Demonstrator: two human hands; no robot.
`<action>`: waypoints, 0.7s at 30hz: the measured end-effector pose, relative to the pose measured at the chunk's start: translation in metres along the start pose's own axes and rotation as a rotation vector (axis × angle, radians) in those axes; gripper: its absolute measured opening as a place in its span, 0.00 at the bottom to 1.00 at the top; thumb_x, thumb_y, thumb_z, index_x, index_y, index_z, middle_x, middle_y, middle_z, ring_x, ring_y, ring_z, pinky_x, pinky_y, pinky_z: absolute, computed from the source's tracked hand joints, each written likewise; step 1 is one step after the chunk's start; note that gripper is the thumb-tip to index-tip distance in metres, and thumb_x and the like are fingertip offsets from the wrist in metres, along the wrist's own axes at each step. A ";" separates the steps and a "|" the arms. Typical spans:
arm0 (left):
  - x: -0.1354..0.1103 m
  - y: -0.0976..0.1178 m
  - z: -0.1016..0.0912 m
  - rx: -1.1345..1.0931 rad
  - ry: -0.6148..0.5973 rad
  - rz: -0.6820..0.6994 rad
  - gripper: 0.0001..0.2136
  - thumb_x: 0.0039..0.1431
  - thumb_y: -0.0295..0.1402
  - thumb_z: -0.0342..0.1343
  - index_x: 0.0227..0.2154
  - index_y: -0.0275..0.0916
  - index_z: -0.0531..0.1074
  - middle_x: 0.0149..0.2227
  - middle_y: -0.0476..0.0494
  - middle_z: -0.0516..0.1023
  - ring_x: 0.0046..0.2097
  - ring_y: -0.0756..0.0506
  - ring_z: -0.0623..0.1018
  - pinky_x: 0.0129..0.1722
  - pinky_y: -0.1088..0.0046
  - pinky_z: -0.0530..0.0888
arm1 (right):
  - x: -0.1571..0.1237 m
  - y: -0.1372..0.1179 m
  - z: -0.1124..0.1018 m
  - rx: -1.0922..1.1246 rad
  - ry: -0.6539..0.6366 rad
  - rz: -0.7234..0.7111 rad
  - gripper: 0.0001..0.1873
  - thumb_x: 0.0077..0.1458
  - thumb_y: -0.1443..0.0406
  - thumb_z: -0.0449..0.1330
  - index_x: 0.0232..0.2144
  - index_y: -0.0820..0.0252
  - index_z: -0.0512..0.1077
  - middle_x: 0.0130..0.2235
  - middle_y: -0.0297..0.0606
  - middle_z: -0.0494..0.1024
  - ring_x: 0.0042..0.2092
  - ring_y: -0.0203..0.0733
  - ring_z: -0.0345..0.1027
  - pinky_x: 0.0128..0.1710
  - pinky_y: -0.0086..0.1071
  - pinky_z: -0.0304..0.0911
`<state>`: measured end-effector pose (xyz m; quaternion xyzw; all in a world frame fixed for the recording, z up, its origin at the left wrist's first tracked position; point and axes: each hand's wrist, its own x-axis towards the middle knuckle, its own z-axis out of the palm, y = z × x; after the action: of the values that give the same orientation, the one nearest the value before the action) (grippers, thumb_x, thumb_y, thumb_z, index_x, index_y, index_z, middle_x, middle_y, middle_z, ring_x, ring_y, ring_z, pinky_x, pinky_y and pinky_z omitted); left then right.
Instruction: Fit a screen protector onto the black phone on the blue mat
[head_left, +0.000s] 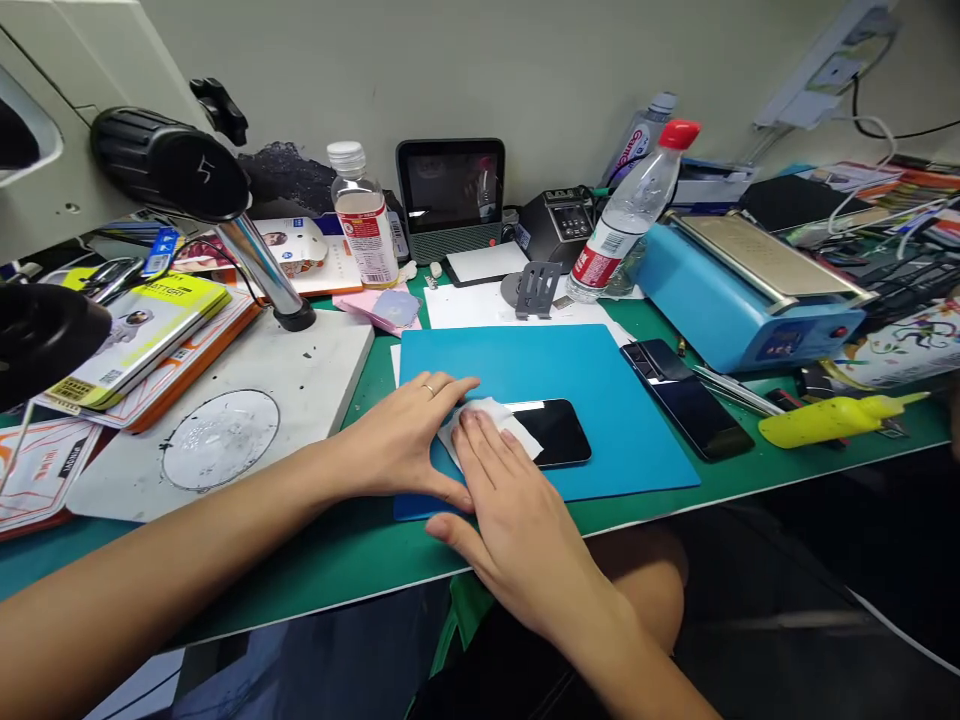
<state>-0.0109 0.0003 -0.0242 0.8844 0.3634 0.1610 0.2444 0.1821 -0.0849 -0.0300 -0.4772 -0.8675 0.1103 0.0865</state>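
Observation:
A smartphone (564, 434) with a dark screen lies face up on a blue mat (517, 360). My left hand (405, 435) steadies its left end, fingers along the far edge and thumb along the near edge. With my right hand (517, 510) I press a white wipe (487, 410) flat against the left part of the screen. My right fingers lie close together over the wipe, while the thumb stands apart near my left thumb. The phone's left end is hidden under the wipe and hands.
Right of the mat lie another dark phone (694, 410) and a yellow squeeze bottle (832, 420). Behind stand a blue heating plate (727, 290), a red-capped bottle (630, 220) and a small display (450, 190). A microscope stand (315, 370) and stacked boxes (135, 330) occupy the left.

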 end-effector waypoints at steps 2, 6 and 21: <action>0.001 0.000 0.000 -0.019 -0.010 -0.026 0.51 0.45 0.59 0.70 0.67 0.40 0.58 0.56 0.32 0.71 0.57 0.30 0.72 0.57 0.48 0.71 | -0.013 0.013 -0.001 -0.023 -0.001 -0.019 0.47 0.67 0.41 0.44 0.70 0.73 0.55 0.73 0.53 0.52 0.74 0.55 0.46 0.69 0.53 0.55; 0.002 0.002 -0.002 -0.007 -0.038 -0.051 0.44 0.49 0.60 0.67 0.63 0.39 0.64 0.58 0.32 0.70 0.58 0.30 0.71 0.58 0.49 0.71 | -0.021 0.051 -0.008 -0.094 0.114 0.138 0.47 0.67 0.41 0.44 0.70 0.75 0.55 0.72 0.61 0.54 0.73 0.61 0.47 0.68 0.61 0.53; -0.002 0.011 0.002 0.280 0.043 -0.070 0.35 0.54 0.61 0.61 0.52 0.34 0.73 0.54 0.32 0.71 0.50 0.33 0.71 0.49 0.54 0.72 | -0.023 0.098 -0.021 -0.049 0.193 0.394 0.46 0.70 0.46 0.42 0.74 0.68 0.32 0.74 0.60 0.46 0.74 0.61 0.40 0.69 0.63 0.46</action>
<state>-0.0047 -0.0088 -0.0202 0.8930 0.4182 0.1187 0.1164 0.2789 -0.0509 -0.0381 -0.6478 -0.7477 0.0578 0.1341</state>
